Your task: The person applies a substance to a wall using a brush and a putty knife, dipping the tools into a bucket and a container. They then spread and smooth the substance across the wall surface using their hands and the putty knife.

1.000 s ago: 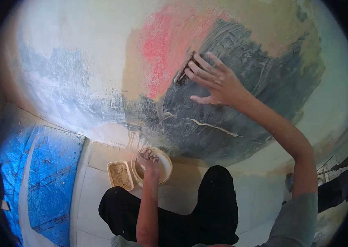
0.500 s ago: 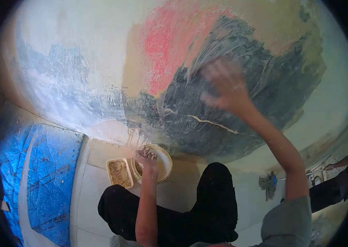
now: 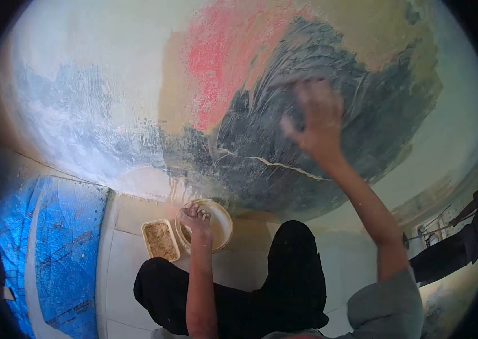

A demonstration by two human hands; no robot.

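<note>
Our right hand (image 3: pixel 322 118), clamped on a scraper (image 3: pixel 296 79), has left the pink (image 3: pixel 208 62) for the dark patch (image 3: pixel 380 113); left hand (image 3: pixel 198 223)'s grip unclear.

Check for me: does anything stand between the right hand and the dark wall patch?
Only the blurred flat tool at the right hand; nothing else visible blocks the dark patch. Blur hides whether tool and wall touch.

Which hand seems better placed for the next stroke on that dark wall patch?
Probably the right hand: it is up at the dark patch, with what looks like a thin flat tool at its fingers. The left hand is down at the round bucket.
</note>
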